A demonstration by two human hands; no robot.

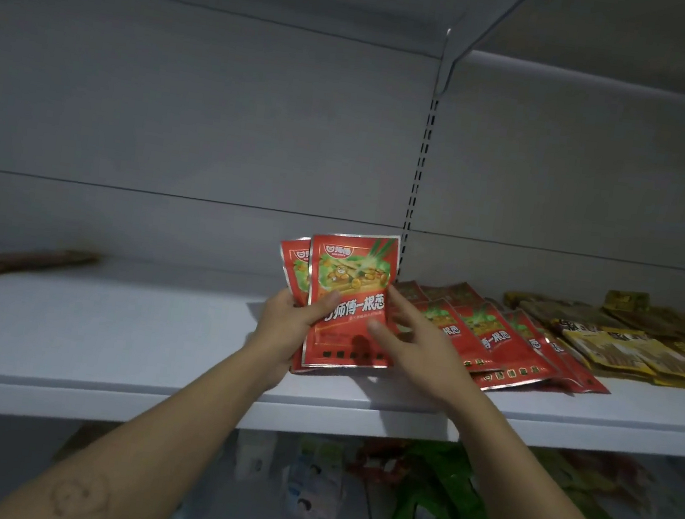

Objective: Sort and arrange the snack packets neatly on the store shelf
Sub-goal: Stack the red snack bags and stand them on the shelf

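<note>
My left hand (286, 326) grips a small upright stack of red snack packets (348, 299) above the white shelf (107, 315), thumb across the front packet. A second red packet peeks out behind the front one at the left. My right hand (417, 339) rests against the right edge of that stack with its fingers straight. To the right, several matching red packets (492, 335) lie overlapping flat on the shelf. Beyond them lie yellow and brown packets (625, 348).
A flat brown-green packet (27, 261) lies alone at the shelf's far left. A slotted upright post (419, 173) splits the back wall. On the lower shelf sit green bags (443, 507), white packets (311, 486) and other mixed snacks.
</note>
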